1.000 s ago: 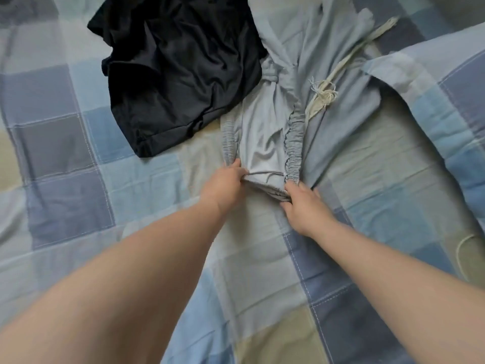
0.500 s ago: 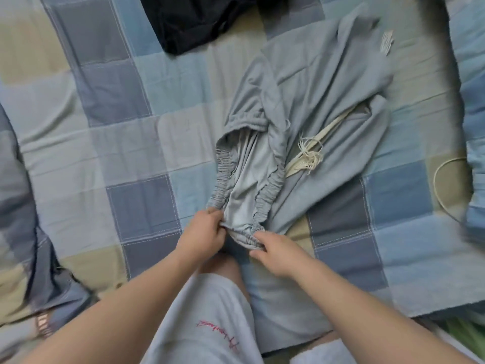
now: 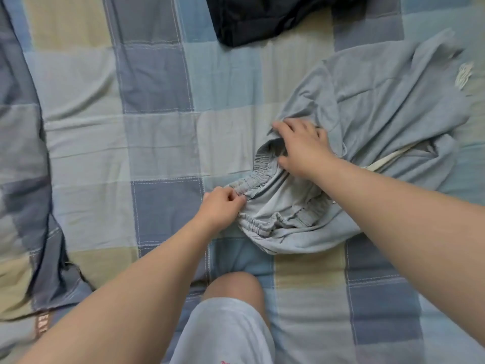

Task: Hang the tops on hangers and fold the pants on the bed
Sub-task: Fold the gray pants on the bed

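Note:
Crumpled light grey-blue pants with an elastic waistband and a cream drawstring lie on the right of the checked bed cover. My left hand pinches the near end of the gathered waistband. My right hand lies farther up on the waistband, fingers spread over the fabric and thumb under the band's edge. A black garment is bunched at the top edge.
My knee in light shorts rests on the bed at bottom centre. A folded checked quilt runs down the left side.
The pants have been pulled toward me and to the right. My right hand has left the near waistband corner and moved up along the band; my left hand keeps its pinch.

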The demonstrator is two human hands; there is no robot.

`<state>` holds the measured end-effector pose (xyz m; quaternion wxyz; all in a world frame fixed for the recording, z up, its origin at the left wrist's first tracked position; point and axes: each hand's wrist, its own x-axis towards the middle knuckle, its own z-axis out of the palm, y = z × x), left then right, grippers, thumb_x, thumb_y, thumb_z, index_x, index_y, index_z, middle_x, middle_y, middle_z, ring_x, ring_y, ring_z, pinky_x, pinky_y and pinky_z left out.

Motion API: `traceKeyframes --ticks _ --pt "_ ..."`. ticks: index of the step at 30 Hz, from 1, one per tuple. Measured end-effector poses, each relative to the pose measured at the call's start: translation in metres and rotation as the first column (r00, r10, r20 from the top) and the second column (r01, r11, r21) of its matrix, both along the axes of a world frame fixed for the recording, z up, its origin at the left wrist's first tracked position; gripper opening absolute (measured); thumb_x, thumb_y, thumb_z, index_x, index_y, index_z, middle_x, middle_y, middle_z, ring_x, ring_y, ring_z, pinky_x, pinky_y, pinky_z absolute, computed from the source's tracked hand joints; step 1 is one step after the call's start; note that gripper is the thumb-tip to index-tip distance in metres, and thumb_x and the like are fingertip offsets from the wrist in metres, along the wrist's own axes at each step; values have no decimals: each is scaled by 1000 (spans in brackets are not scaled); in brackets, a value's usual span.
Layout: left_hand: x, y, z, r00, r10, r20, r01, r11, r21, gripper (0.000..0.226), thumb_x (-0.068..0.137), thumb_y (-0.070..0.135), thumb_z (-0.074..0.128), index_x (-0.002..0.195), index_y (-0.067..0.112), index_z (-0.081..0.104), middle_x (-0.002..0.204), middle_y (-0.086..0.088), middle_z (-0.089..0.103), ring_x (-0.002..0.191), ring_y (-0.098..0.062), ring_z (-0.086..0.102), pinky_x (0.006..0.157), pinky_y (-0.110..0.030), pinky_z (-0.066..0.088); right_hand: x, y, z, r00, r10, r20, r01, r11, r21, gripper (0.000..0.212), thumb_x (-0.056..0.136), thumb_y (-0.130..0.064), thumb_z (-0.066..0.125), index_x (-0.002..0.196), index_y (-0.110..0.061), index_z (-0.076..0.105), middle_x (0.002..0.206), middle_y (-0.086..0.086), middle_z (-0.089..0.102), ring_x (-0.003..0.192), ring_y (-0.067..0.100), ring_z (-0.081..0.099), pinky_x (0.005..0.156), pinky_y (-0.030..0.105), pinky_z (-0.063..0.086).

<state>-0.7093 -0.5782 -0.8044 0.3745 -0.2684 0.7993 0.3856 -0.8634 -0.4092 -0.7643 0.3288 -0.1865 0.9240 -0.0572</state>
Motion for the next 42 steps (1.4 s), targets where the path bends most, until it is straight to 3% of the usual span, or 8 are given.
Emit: traceKeyframes --ticks 7,14,17,22,25,31,38,42 --pt "2 -10 -3 998 -70 -4 70 997 34 36 75 -2 43 74 31 57 90 11 52 104 -22 52 95 -28 43 7 -3 -17 988 -126 -93 138 982 130 31 93 -22 50 123 -28 53 120 13 66 115 36 58 96 46 33" --pt "-16 1 15 976 -198 87 202 979 -39 25 83 2 44 78 24 52 102 1 62 111 -28 57 95 -31 47 45 49 27 896 -441 54 438 897 60 37 99 -17 38 134 -21 51 126 19 62 114 40 56 92 44 48" --pt "-18 17 35 964 -252 81 260 959 -112 22 88 3 46 107 8 56 124 -16 56 109 -34 57 93 -38 50 76 79 63 852 -517 84 515 856 39 43 100 -16 36 140 -24 50 134 16 59 119 38 54 94 42 45" --pt "24 66 92 995 -83 -57 77 993 -94 37 83 -2 51 116 13 43 105 -11 46 86 -32 50 72 -34 41 128 130 137 738 -673 44 672 728 -133 17 95 -7 39 96 -19 50 109 21 62 86 32 48 69 37 34" --pt "62 89 142 988 -57 -142 40 992 -119 21 85 -1 53 100 14 48 89 -9 55 83 -28 51 67 -32 36 168 162 189 716 -697 32 681 688 -250 19 90 -3 42 93 -18 53 109 25 63 97 40 54 71 38 37" --pt "136 138 260 932 71 -355 -159 961 -225 21 84 -5 48 96 7 60 91 -11 58 81 -26 48 65 -29 34 242 210 318 706 -706 50 629 595 -500 55 88 3 39 131 -24 60 128 10 64 117 30 55 90 32 44" --pt "178 144 413 813 165 -559 -289 947 -141 30 79 -9 46 97 7 64 104 -18 64 99 -34 57 75 -31 39 274 221 479 765 -636 -100 432 622 -653 38 86 5 42 96 -23 65 91 0 64 88 22 56 66 29 36" --pt "201 118 488 775 142 -616 -318 930 -185 27 84 -2 48 99 13 64 103 -9 63 90 -25 54 70 -32 36 289 205 554 811 -569 -135 310 614 -726 35 88 4 40 92 -22 63 88 -3 65 85 19 58 70 30 45"
